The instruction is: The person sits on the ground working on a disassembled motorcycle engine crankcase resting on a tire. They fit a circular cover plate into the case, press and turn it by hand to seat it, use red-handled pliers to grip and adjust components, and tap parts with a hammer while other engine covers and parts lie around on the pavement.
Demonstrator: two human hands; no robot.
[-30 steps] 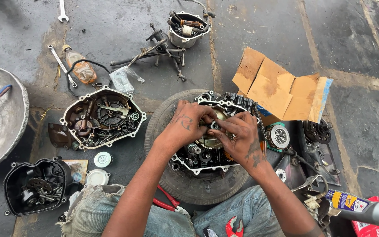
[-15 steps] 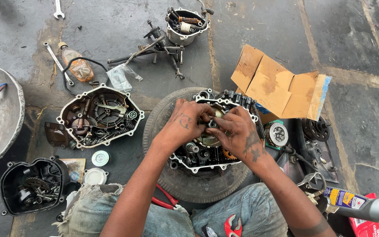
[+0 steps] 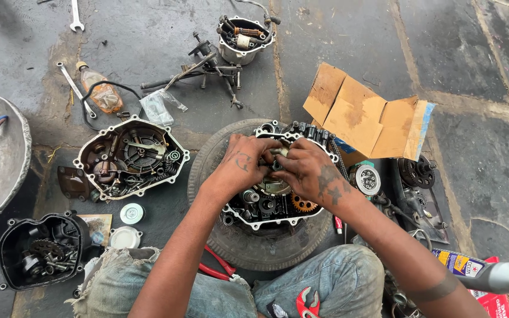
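The engine case is cradled on a tyre, steadied for work, while a small part at its centre, just between them, is pinched by the left hand and right hand.

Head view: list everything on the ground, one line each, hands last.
engine case: one, dark metal, on the tyre, centre
tyre: one, black, under the engine case
side covers: two, left
metal basin: one, grey, far left
cardboard box: one, brown, right of centre
spanners: two, silver, upper left
plastic bottle: one, orange liquid, upper left
pliers: one, red handles, near knees
left hand: on the engine case
right hand: on the engine case
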